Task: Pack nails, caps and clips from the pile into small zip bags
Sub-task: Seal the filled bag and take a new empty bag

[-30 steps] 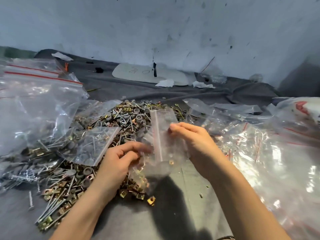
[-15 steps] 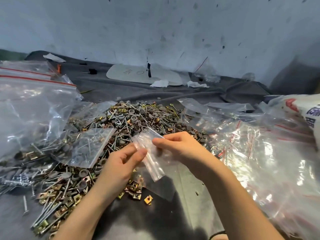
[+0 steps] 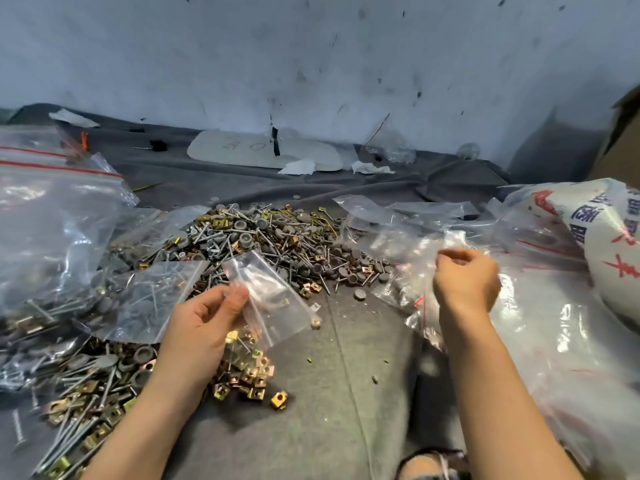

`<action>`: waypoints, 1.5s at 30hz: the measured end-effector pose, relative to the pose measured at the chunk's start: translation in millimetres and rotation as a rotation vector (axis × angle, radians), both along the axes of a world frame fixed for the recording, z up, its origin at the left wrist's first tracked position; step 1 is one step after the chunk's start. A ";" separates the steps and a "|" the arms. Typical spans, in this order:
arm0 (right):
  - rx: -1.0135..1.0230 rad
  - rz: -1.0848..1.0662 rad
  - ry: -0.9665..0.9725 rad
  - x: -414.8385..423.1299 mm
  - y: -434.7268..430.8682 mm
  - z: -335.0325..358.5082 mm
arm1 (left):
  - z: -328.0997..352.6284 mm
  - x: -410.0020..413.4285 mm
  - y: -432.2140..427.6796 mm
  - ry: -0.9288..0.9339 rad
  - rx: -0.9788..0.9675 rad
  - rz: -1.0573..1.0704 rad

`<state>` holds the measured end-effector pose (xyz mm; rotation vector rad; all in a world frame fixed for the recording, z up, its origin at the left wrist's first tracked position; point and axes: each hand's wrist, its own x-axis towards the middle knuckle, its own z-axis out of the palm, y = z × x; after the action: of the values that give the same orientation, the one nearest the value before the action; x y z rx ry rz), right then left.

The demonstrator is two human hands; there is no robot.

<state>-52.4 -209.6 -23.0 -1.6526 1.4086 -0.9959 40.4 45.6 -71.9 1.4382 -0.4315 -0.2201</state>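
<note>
A clear small zip bag [image 3: 273, 299] hangs over the grey cloth, pinched at its left edge by my left hand [image 3: 204, 320]. A clip or two shows inside it. Behind it spreads the pile [image 3: 270, 240] of nails, grey caps and brass clips. More brass clips [image 3: 249, 375] lie just below my left hand. My right hand [image 3: 465, 278] is far to the right, over a heap of empty zip bags [image 3: 554, 327]. Its fingers are curled and pinch a clear bag [image 3: 452, 239] at the heap's top.
A bag holding nails [image 3: 152, 299] lies left of my hand. Large red-striped bags [image 3: 52, 220] bulge at the left. A printed white sack [image 3: 609, 244] sits at the right, with a cardboard box [image 3: 623, 133] behind it. A white board [image 3: 263, 150] leans by the wall.
My right hand let go of the small zip bag and moved right to the heap of empty bags. My left hand kept the bag, now held flatter and lower.
</note>
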 end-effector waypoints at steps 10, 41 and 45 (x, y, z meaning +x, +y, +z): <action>-0.473 0.600 -0.297 11.3 84.6 43.9 | 4.0 -1.5 -2.7 0.040 -0.060 0.023; 0.001 1.173 0.123 21.3 123.3 31.9 | 22.0 -29.5 -0.5 -0.281 -0.102 0.097; -0.002 1.157 0.137 20.9 123.9 30.5 | 21.2 -26.4 -4.9 -0.186 -0.127 0.042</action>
<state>-31.5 -85.7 7.4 -2.1011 0.3168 -0.1991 14.0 40.7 -50.7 1.3467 -0.5565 -0.0238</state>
